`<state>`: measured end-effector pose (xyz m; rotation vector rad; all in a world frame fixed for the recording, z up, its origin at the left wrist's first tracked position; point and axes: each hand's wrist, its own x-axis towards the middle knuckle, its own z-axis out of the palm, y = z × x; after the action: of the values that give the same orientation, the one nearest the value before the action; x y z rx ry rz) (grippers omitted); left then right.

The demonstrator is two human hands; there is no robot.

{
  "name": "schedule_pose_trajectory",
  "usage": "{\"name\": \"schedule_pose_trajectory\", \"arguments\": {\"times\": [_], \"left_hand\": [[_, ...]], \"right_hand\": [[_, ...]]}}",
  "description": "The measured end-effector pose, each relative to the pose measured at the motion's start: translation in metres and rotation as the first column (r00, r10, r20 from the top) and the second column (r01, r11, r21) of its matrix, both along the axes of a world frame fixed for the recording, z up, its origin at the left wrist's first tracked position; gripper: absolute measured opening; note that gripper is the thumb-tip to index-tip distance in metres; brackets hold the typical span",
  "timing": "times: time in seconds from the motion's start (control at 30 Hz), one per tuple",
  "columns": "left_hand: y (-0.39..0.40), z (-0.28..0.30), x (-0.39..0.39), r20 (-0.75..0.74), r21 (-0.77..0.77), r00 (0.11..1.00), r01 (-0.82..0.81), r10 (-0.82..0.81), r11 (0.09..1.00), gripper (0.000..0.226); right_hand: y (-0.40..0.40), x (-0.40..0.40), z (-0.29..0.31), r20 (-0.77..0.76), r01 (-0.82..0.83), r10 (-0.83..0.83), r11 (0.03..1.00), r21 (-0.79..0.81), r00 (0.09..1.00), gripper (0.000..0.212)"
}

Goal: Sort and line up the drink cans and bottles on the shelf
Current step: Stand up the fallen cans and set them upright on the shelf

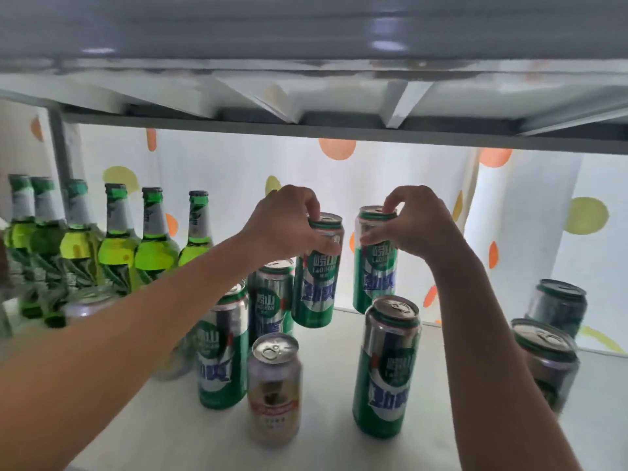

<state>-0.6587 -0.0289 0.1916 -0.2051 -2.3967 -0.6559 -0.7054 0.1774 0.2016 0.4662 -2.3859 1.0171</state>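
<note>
A tilted green can [317, 277] is gripped near its top by the left hand [289, 222], its base at the shelf [326, 368]. A second green can [375, 263], upright at the back, is pinched at its rim by the right hand [414, 226]. More cans stand nearer; green bottles [115, 239] are lined up at left.

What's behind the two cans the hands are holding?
Behind the left hand's can and the right hand's can hangs a white curtain with orange and yellow dots. The cans and hands cover part of it, so anything directly behind them is hidden.
</note>
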Motion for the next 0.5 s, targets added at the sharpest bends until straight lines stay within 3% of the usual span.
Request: {"name": "schedule_pose_trajectory", "arguments": {"times": [0.17, 0.37, 0.5], "left_hand": [[0.001, -0.022, -0.007, 0.121, -0.155, 0.992, -0.028, 0.047, 0.988, 0.057], [0.014, -0.025, -0.011, 0.178, -0.341, 0.979, -0.037, 0.103, 0.940, 0.081], [0.016, -0.023, -0.014, 0.248, -0.421, 0.953, -0.054, 0.173, 0.905, 0.070]], "right_hand": [[0.003, 0.003, -0.008, 0.074, 0.026, -0.028, 0.999, 0.029, 0.997, 0.047], [-0.004, 0.004, -0.011, 0.124, 0.002, -0.008, 0.999, 0.047, 0.992, 0.045], [-0.007, -0.002, -0.013, 0.212, -0.053, 0.045, 0.998, 0.030, 0.976, 0.044]]}}
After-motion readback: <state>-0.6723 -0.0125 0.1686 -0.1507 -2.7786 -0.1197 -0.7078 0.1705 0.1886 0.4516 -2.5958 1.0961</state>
